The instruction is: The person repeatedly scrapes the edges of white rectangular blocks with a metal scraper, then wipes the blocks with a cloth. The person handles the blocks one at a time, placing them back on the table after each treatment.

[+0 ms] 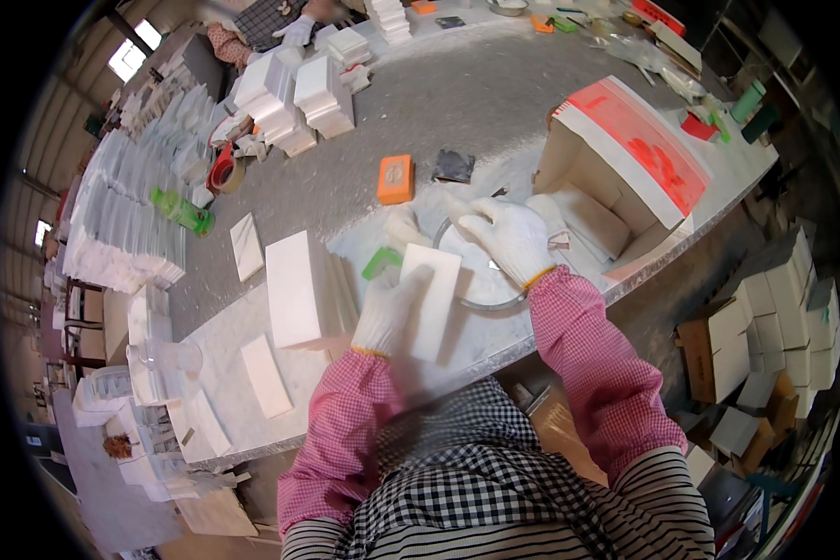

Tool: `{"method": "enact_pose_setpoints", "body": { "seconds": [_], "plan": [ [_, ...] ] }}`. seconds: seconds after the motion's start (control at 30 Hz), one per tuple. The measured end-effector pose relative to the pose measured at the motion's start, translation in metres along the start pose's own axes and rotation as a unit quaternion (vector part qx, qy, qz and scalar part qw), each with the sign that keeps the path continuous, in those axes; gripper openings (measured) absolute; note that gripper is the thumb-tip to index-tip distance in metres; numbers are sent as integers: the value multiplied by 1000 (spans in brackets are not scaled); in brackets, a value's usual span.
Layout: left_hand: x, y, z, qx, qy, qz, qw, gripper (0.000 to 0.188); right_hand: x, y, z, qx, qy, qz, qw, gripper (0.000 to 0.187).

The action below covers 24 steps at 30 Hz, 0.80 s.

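Observation:
In my white-gloved left hand (388, 313) is a white rectangular tile (431, 313), tilted upright, with the thumb across its face and the other fingers partly hidden. My right hand (511, 238), also gloved, hovers over a round metal pan (485, 304) with pale contents; its thumb and forefinger look apart, and no held object shows. Beside the tile lie a green block (381, 262) and a crumpled whitish cloth (403, 227). Left of my left hand stands a stack of white tiles (299, 289).
An open cardboard box (616, 191) stands on its side at right. Beyond the pan sit an orange block (396, 179) and a dark square pad (454, 166). Single tiles (267, 375) lie at left. More tile stacks (275, 98) and another person's gloved hand (296, 32) are farther back.

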<state>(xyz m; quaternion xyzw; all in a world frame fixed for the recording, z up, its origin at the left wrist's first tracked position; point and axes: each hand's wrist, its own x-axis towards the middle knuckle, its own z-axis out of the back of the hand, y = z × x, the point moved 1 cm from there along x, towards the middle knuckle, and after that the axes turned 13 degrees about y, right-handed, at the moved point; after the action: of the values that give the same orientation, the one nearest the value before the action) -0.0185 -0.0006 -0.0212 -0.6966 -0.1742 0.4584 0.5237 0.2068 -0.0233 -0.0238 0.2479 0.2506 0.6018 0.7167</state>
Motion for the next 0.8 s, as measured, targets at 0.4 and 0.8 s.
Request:
{"method": "enact_pose_setpoints", "body": {
  "seconds": [0.4, 0.8],
  "plan": [
    [2, 3, 3, -77, 28, 6, 997, 32, -83, -29, 11, -266, -60, 21, 962, 22],
    [-2, 8, 0, -114, 39, 8, 993, 35, -84, -35, 12, 3, 0, -20, 1000, 20]
  ]
}}
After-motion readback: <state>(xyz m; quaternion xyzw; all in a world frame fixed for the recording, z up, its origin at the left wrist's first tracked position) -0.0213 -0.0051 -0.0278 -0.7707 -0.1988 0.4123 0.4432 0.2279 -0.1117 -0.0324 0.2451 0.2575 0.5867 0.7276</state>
